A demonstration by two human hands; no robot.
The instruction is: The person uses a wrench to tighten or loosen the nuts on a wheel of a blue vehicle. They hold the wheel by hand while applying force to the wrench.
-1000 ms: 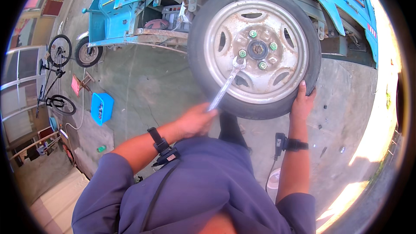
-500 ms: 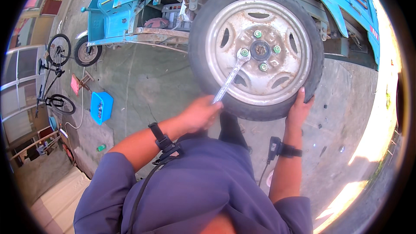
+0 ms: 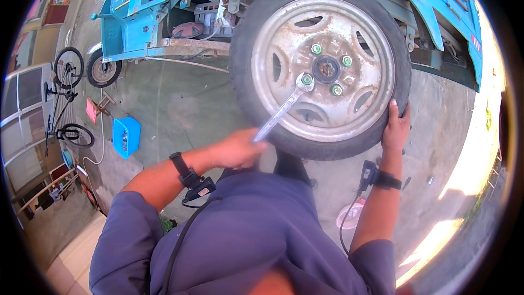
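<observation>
A wheel with a black tire (image 3: 248, 38) and a dirty silver rim (image 3: 267, 98) stands on the side of a blue vehicle. Several green lug nuts (image 3: 347, 61) ring its dark hub (image 3: 326, 69). My left hand (image 3: 240, 148) is closed on the lower end of a combination wrench (image 3: 278, 113). The wrench slants up to the right, its head seated around the lower-left lug nut (image 3: 307, 79). At the tire's lower right, my right hand (image 3: 396, 128) grips the tire edge, thumb on the sidewall and other fingers partly hidden behind.
The blue vehicle's body (image 3: 131, 33) extends behind the wheel. On the left are a blue bin (image 3: 126, 137) with small items, a small stool (image 3: 98, 108), a hose and a bicycle (image 3: 68, 95). A pink basin (image 3: 349, 216) sits on the floor beside my right forearm.
The wheel has turned slightly counterclockwise. My left hand and the wrench have swung down and left with the nut; my right hand has moved right and a little up along the tire.
</observation>
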